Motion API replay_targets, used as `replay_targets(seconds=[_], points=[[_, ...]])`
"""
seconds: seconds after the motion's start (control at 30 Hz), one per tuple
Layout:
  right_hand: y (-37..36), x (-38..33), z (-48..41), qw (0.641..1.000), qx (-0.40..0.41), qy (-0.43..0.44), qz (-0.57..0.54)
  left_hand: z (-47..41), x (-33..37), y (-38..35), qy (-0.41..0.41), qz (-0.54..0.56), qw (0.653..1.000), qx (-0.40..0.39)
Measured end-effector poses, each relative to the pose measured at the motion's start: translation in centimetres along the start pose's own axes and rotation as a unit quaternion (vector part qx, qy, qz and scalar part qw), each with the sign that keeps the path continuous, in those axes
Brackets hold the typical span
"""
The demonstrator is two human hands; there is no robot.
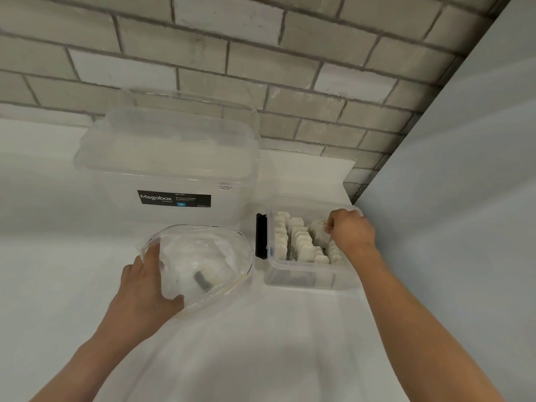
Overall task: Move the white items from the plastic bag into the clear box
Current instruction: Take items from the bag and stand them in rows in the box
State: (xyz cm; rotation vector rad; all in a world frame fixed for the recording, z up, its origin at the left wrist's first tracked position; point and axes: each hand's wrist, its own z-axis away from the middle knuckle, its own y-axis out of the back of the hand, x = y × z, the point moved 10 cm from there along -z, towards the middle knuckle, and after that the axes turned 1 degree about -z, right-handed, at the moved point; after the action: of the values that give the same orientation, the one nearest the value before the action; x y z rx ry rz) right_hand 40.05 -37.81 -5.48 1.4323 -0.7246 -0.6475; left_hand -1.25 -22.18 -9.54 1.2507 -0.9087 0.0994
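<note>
Right hand [352, 232], fingers curled and pinched shut on one white item [319, 232], which it holds over the far right part of the small clear box [304, 274]. Beneath and to the left of this grip, more white items [298, 242] stand on edge in rows that fill most of the box; the row nearest the grip is touched by the held piece or lies just beside it, and which cannot be told. On the box's left end, away from the grip, a black latch [262, 240] stands upright.

Left hand [145, 282], closed on the near left rim of the plastic bag [200, 256], thumb inside the mouth and fingers outside, holding the mouth spread wide open. Inside the bag, to the right of this grip, lie a few pale items [188, 274] and one small dark piece [202, 280]; their shapes are blurred by the film.

Beyond the bag stands a large lidded clear container [171, 158] bearing a black "Megabox" label [174, 198]. All rest on a white surface [261, 343]. A brick wall [261, 68] closes the far side, and a plain pale panel [464, 169] rises just right of the small box.
</note>
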Motion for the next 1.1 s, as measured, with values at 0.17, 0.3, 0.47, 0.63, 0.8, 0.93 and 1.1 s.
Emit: replay_targets(seconds=[0.17, 0.3, 0.47, 0.63, 0.8, 0.93, 1.1], points=[[0.8, 0.4, 0.6, 1.000, 0.000, 0.003, -0.008, -0.1, 0.2, -0.1, -0.005, -0.001, 1.000, -0.008], [4.1, 0.9, 2.4, 0.993, 0.036, -0.016, -0.115, 0.1, 0.7, -0.1, -0.009, 0.001, 1.000, -0.015], [11.7, -5.2, 10.2, 0.931, 0.124, 0.069, -0.337, 0.8, 1.5, 0.2, -0.015, -0.005, 1.000, -0.022], [8.8, -17.3, 16.0, 0.884, -0.049, 0.223, -0.407, 1.6, 2.2, 0.3, -0.033, -0.033, 0.999, -0.014], [-1.1, -25.2, 15.1, 0.921, -0.157, 0.320, -0.159, 2.5, 2.7, 0.0, -0.056, -0.068, 0.996, -0.021], [-5.3, -27.0, 14.0, 0.922, -0.193, 0.332, -0.054, 2.9, 2.4, -0.6, -0.054, -0.089, 0.994, -0.036], [-6.3, -27.4, 14.2, 0.911, -0.196, 0.362, 0.004, 2.9, 2.0, -0.8, -0.041, -0.090, 0.994, -0.040]])
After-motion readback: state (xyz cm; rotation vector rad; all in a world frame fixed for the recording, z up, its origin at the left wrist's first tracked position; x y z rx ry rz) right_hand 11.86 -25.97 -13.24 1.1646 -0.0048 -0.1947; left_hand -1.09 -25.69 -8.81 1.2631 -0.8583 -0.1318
